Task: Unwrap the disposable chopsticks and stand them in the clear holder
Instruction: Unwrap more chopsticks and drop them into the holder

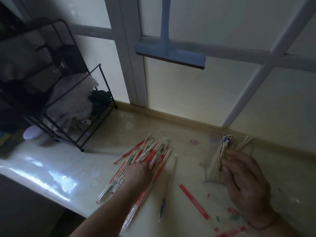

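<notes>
At the far left a black wire rack point(71, 106) stands on the table point(56, 168), holding white and dark cloth. A white lidded jar point(34, 134) sits just beside its near-left corner. Left of centre lies a pile of wrapped chopsticks point(150, 151), red and green print on clear sleeves, fanned toward the far edge. The left hand point(136, 171) lies flat on this pile, fingers out and pressing on the wraps; the motion blur hides whether any finger hooks one. A bare chopstick point(171, 175) lies just right of the pile, and a red wrapper strip point(194, 201) lies near it. Above, a blue squeegee point(169, 53) hangs against the window. At the right stands the clear holder point(220, 161), with bare chopsticks point(242, 142) upright inside and splaying outward. The right hand point(242, 182) holds the holder's near side, thumb and fingers curled round it.
</notes>
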`<state>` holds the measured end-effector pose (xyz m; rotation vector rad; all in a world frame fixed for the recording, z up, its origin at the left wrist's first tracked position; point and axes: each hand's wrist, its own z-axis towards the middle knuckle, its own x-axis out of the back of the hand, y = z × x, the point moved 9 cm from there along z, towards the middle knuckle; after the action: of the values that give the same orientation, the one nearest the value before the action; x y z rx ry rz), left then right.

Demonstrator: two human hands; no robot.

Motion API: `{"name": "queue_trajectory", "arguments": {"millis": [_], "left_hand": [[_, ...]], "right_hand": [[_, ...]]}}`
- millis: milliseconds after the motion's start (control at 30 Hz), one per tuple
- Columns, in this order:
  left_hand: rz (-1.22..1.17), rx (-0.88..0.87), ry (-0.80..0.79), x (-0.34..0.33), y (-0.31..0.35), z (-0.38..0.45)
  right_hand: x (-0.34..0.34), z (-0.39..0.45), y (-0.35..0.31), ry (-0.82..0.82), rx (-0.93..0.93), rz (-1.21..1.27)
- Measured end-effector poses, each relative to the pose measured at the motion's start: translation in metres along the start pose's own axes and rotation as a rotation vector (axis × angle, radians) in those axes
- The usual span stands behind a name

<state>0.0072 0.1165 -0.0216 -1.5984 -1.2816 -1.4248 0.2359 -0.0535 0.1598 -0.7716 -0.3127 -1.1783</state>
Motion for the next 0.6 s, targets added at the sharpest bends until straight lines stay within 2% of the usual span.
{"name": "queue_trajectory", "arguments": {"millis": [133,267,333,400,467,600], "left_hand": [[-0.203,0.12,0.021,0.0,-0.018,-0.005],[-0.676,0.204,0.093,0.027,-0.02,-0.014],[-1.086,0.263,0.123,0.046,-0.01,-0.022],[-1.511,0.332,0.052,0.056,0.011,-0.031],[-1.732,0.347,-0.003,0.066,0.03,-0.037],[-1.94,0.375,-0.05,0.073,0.046,-0.043]], "right_hand": [[-0.011,-0.002,-0.021,-0.009,0.005,0.081],[-0.026,-0.01,-0.03,-0.043,-0.079,0.221],[-0.049,-0.021,-0.031,-0.19,-0.266,0.331],[-0.087,-0.046,-0.024,-0.462,-0.542,0.375],[-0.114,-0.076,-0.017,-0.684,-0.778,0.471],[-0.108,-0.089,-0.018,-0.715,-0.962,0.681]]}}
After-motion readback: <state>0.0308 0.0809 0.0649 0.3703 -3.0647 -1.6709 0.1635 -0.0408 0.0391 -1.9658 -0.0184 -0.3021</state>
